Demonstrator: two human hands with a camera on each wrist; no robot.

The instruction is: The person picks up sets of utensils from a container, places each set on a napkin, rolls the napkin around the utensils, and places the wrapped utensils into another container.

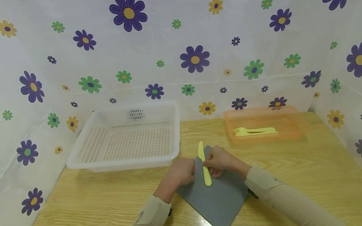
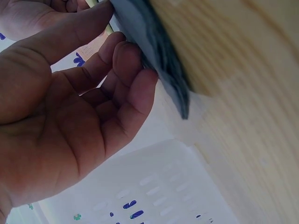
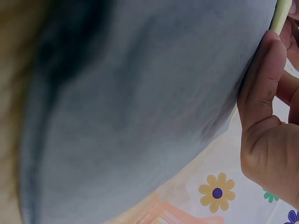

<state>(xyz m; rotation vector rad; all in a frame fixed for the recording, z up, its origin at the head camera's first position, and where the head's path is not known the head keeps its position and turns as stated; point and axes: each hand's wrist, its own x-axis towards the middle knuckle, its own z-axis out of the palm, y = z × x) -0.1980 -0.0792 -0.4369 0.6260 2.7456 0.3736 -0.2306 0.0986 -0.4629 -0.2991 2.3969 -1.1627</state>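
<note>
A pale yellow plastic knife [image 1: 207, 177] lies along a folded grey napkin [image 1: 218, 201], its blade pointing away and past the napkin's edge. My right hand [image 1: 220, 158] holds the knife near the middle from the right, fingers curled over the napkin. On the other side, my left hand [image 1: 181, 170] pinches the napkin's left edge. The left wrist view shows the left thumb and curled fingers at the layered edge of the cloth [image 2: 163, 60]. In the right wrist view, a right-hand finger touches the knife [image 3: 280, 16]; part of the grip is out of frame.
A white perforated basket [image 1: 125, 163] stands at the back left of the wooden table [image 1: 111, 205]. An orange basket [image 1: 262, 112] at the back right contains a yellow fork [image 1: 240, 131] and other yellow cutlery. Flower-patterned sheeting [image 1: 160, 41] encloses the back and sides.
</note>
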